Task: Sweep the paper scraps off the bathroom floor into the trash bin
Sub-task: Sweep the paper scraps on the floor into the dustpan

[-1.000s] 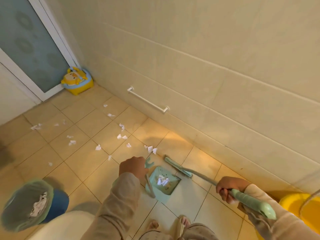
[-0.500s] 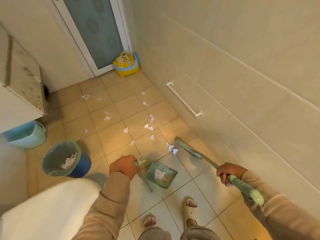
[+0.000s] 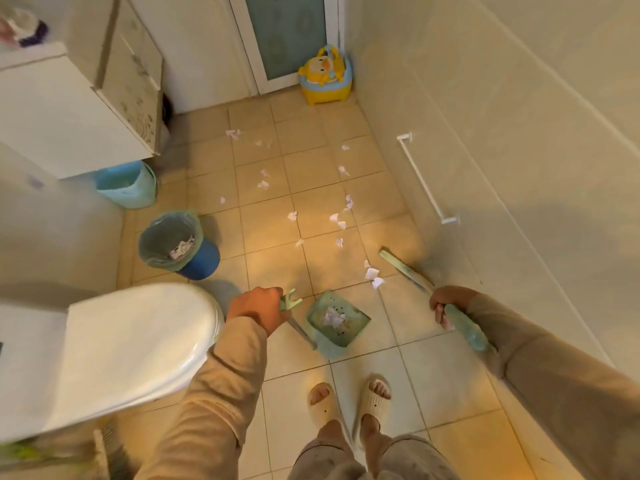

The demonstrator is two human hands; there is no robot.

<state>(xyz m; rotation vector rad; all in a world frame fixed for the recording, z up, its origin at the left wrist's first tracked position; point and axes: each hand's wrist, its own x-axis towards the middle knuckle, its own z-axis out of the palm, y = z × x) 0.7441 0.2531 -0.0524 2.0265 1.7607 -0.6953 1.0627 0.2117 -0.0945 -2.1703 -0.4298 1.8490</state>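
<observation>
Beige-tiled bathroom floor, paper scraps strewn from centre toward twelve o'clock. Left hand, fingers wrapped tight round dustpan handle; dustpan flat on tiles at centre, some scraps inside. Right hand at three o'clock, fingers closed round broom, head just beside nearest scraps. Trash bin at ten o'clock, paper inside.

Long tan sleeves on both arms, loose fit, cuffs ending at the wrists — left grip and right grip bare, no gloves. Trousers grey-brown, faintly speckled. Cream open-toe slide sandals — small vent holes on top.
</observation>
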